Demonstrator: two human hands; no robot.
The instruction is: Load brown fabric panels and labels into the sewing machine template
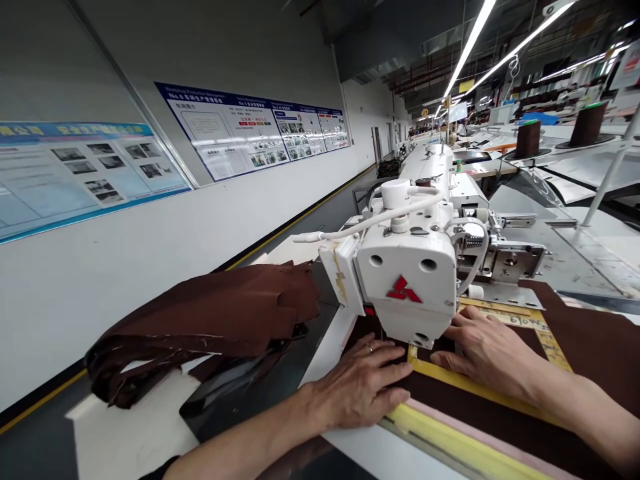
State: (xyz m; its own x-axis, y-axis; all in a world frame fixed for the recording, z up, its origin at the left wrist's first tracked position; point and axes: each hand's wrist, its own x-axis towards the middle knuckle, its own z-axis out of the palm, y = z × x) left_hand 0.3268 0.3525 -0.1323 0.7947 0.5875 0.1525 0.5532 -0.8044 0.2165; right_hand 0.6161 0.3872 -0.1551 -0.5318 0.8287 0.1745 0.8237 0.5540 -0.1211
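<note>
Half-screening right fingers (461, 331), the machine head (407, 293) leaves grip uncertain; left fingers (393, 375) lie apart.

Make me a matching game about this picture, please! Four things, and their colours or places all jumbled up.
1. sewing machine
2. left hand
3. thin frame
4. stacked cloth

A. yellow
B. brown, left of the machine
C. white, with a red mark
D. wearing a ring

Right pairs: 1-C, 2-D, 3-A, 4-B

the cloth (595, 340) is brown, the frame (465, 379) yellow, apparently dark-speckled.
</note>
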